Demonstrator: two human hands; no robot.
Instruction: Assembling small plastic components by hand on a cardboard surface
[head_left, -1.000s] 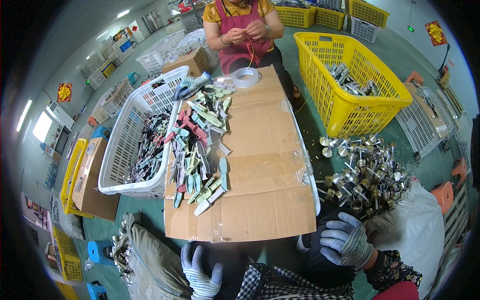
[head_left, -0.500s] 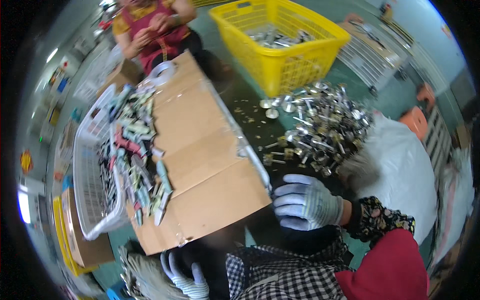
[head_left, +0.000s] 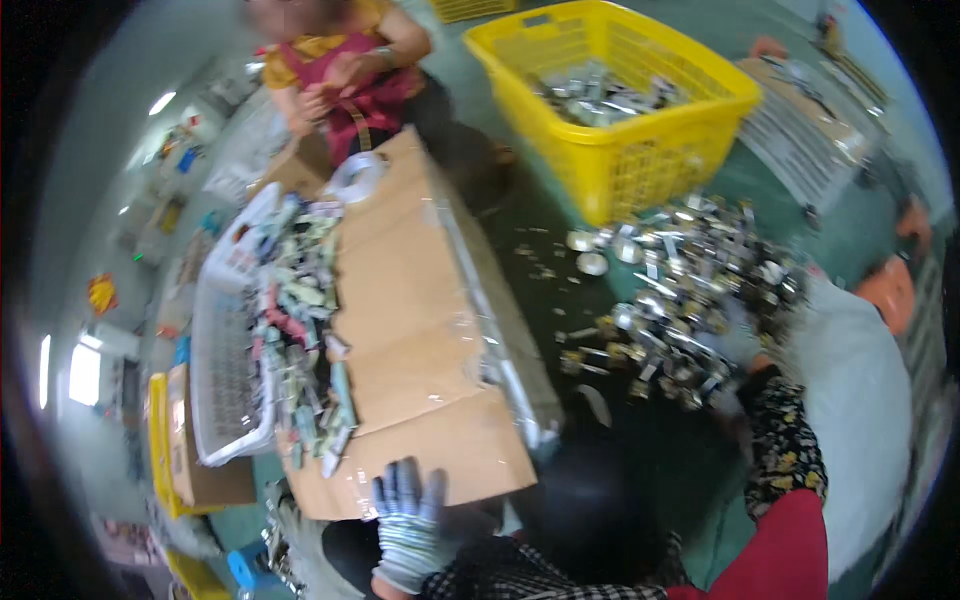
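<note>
My left hand (head_left: 408,525), in a striped white-grey knit glove, rests on the near edge of the brown cardboard (head_left: 405,330) with its fingers spread. Nothing is in it. Far out to the right, my right hand (head_left: 740,345) reaches into a heap of shiny metal parts (head_left: 680,290) on the floor. These parts have round caps and stems, some brass-coloured. The right hand is smeared by motion and its fingers are lost among the metal. Along the cardboard's left side lies a pile of small pale green, grey and pink strip-like pieces (head_left: 305,300).
A white plastic basket (head_left: 215,370) stands left of the cardboard, with a tape roll (head_left: 357,178) at its far end. Beyond the heap is a yellow basket (head_left: 640,150) holding metal parts. A white sack (head_left: 850,420) sits at right. A co-worker (head_left: 350,80) sits at the far end.
My right hand has moved from beside the cardboard's near corner out to the metal heap. My left hand has come up from below onto the cardboard's edge. The view has shifted.
</note>
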